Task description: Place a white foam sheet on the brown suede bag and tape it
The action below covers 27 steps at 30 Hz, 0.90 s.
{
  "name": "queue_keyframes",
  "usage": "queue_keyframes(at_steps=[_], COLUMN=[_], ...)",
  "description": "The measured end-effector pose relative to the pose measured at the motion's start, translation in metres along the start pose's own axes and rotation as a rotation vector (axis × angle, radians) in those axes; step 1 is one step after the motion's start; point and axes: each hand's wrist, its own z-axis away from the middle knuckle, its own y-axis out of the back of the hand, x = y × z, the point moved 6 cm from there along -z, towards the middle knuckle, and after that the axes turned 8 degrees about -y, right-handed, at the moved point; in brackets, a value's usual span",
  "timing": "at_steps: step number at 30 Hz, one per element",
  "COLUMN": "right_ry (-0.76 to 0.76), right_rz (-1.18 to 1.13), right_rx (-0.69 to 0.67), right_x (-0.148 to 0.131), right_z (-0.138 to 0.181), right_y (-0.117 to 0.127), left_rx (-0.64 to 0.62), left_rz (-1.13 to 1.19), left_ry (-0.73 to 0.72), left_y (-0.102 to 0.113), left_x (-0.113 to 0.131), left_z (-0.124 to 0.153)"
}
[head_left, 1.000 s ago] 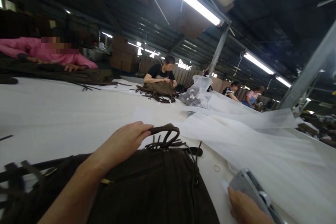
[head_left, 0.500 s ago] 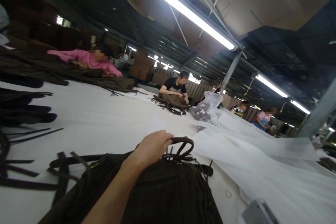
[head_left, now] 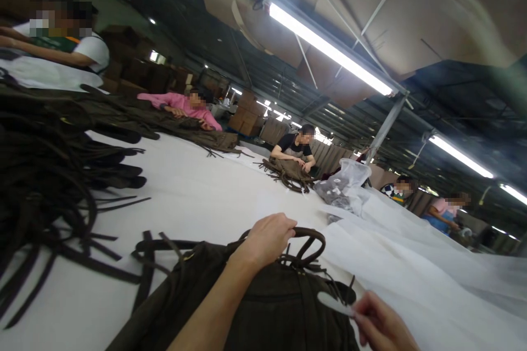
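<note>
A dark brown bag (head_left: 263, 312) lies on the white table (head_left: 197, 197) right before me. My left hand (head_left: 267, 238) is closed round its looped top handle (head_left: 307, 241). At the lower right, my right hand (head_left: 381, 326) pinches a small white slip (head_left: 333, 303) just over the bag's right edge. Loose straps of the bag trail away to the left.
A heap of dark straps and bags (head_left: 45, 159) fills the left side. White sheets (head_left: 420, 269) spread over the right half of the table. A clear plastic bag (head_left: 341, 186) stands further back. Several people work along the table's far edge, one over another brown bag (head_left: 288, 171).
The view has swung left, bringing the strap heap and another person into sight. My right hand has come back up holding a white slip; the grey device it held before is gone.
</note>
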Motion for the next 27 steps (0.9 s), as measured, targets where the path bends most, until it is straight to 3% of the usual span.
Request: queue_keyframes(at_steps=[2,4,7,10,16,21,27], right_ry=[0.05,-0.042,-0.207,-0.219,-0.086,0.014,-0.008], right_rz=[-0.196,-0.46,-0.939,-1.238,-1.325,-1.203,-1.245], right_rx=[-0.044,-0.053,-0.084,-0.056,0.08,0.056,-0.001], right_x=[-0.029,-0.045,-0.053,-0.06,-0.081,-0.093,-0.105], right_z=[-0.016,-0.031,-0.055,-0.085,-0.126,-0.112,-0.094], right_y=[-0.026,-0.055,-0.102,-0.127,-0.123,-0.114,-0.103], left_rx=[0.008,0.016,0.021,0.028,0.07,0.099,0.091], left_rz=[0.002,0.006,0.015,0.037,0.105,0.244,0.18], left_ry=[0.005,0.009,0.018,0.035,0.178,0.188,0.14], left_y=[0.0,0.0,-0.001,-0.003,-0.003,-0.004,-0.01], left_x=[-0.002,-0.003,-0.004,-0.004,-0.014,-0.012,0.003], left_z=[0.0,0.001,0.002,0.002,0.004,0.002,-0.002])
